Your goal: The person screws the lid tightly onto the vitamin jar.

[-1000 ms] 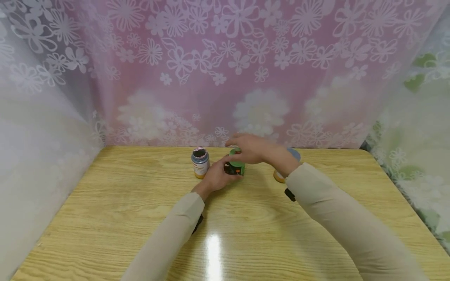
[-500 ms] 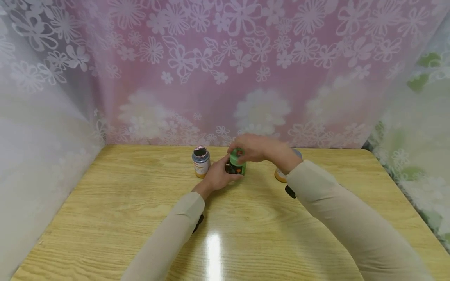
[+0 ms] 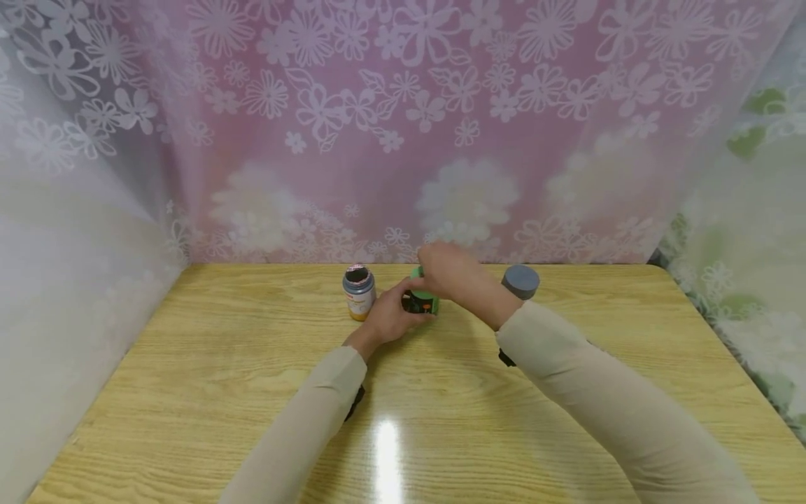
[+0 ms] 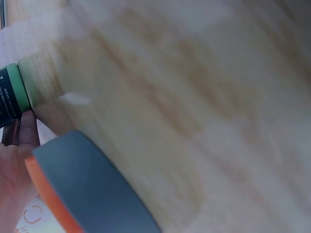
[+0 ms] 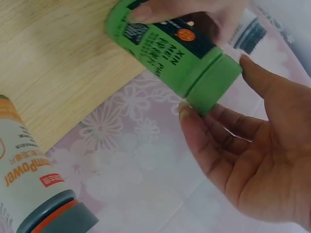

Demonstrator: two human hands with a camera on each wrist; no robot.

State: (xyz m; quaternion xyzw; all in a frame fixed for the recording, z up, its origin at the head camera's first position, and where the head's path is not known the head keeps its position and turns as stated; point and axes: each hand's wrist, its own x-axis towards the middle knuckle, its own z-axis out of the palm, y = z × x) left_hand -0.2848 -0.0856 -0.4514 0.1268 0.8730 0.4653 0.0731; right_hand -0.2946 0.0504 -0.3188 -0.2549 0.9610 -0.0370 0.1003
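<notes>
In the head view, my left hand point(image 3: 392, 313) grips the body of a small green bottle point(image 3: 423, 304) with a dark label, standing near the table's back edge. From above, my right hand point(image 3: 456, 276) reaches over its top. The right wrist view shows the right thumb and fingers pinching the green cap point(image 5: 214, 85), which sits on the bottle with a thin seam below it. Close to the left hand stands an uncapped white jar point(image 3: 360, 294) with a grey shoulder and an orange base. The left wrist view catches only part of the green bottle point(image 4: 10, 94).
Behind my right forearm stands another jar with a grey cap point(image 3: 520, 281); its white, orange-lettered label point(image 5: 29, 165) shows in the right wrist view. A floral curtain point(image 3: 340, 175) hangs behind the wooden table point(image 3: 252, 364). A grey, orange-edged thing point(image 4: 92, 184) looms in the left wrist view.
My right hand has closed in on the green cap and turned, its wrist dropping lower and leftward, uncovering the other jar's grey cap. My left hand stays on the bottle.
</notes>
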